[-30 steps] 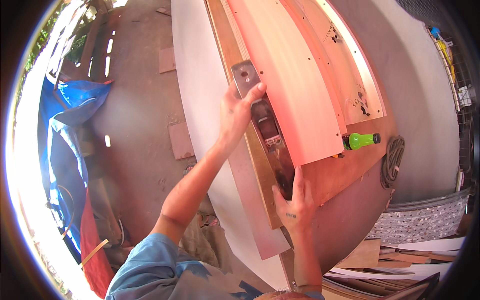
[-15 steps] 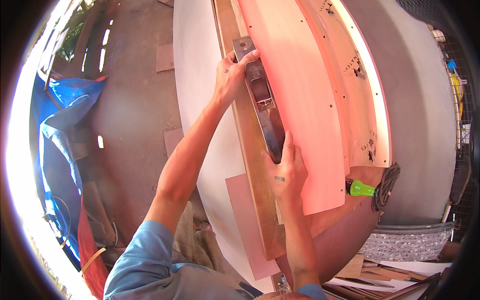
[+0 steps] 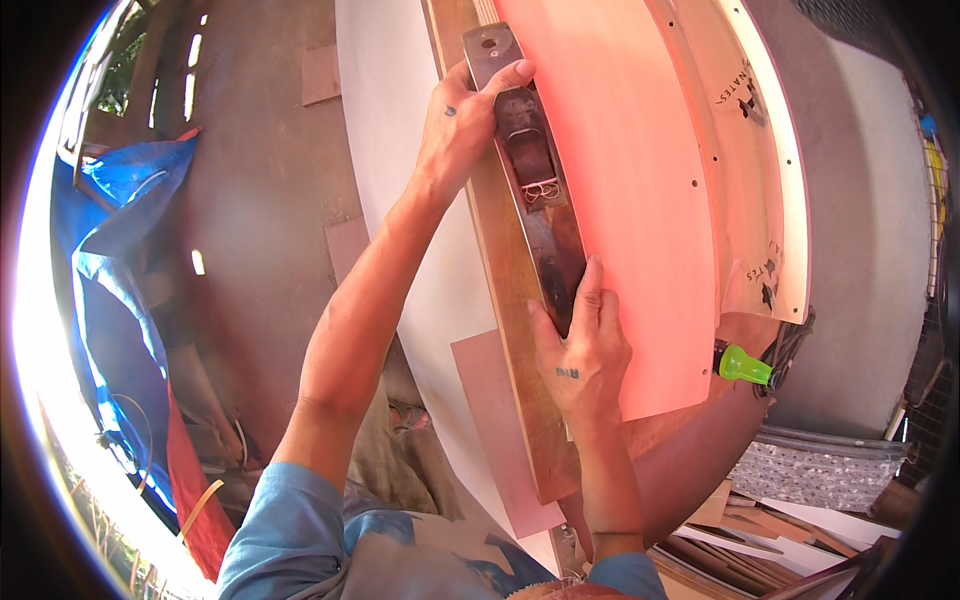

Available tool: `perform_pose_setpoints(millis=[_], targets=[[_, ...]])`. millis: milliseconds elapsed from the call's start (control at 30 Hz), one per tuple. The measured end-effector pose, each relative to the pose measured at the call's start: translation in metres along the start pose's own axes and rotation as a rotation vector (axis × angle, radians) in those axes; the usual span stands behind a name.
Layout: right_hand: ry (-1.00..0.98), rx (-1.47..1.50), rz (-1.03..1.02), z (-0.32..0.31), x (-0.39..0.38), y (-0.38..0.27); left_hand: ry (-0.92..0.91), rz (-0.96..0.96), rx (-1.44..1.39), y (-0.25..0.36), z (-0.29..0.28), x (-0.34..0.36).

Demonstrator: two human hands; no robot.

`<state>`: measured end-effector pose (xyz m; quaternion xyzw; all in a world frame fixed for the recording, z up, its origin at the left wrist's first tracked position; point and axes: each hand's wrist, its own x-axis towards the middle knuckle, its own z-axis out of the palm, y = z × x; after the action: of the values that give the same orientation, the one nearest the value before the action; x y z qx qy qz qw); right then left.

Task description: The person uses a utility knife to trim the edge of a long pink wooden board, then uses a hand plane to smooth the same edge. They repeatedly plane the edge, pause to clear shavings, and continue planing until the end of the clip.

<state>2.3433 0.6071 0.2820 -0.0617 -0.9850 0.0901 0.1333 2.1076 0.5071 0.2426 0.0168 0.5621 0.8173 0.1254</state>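
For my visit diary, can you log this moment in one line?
Left hand: grips hand plane, far end | right hand: grips near end | wooden board: along plane's left | pink sheet: along plane's right

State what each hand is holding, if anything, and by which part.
One long, dark plane-like tool: the left hand holds it near its far end, thumb on top; the right hand holds its near end.
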Motion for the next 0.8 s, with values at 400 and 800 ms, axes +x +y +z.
perform_pose_setpoints(millis=[400,800], targets=[[-0.005,0.028,-0.025,-0.011,-0.023,0.006,0.025,-0.018,0.041,-0.009,0.006,-0.025],[-0.056,0.053,0.021,-0.027,-0.061,0.011,0.011,-0.028,0.072,-0.016,0.016,-0.063]])
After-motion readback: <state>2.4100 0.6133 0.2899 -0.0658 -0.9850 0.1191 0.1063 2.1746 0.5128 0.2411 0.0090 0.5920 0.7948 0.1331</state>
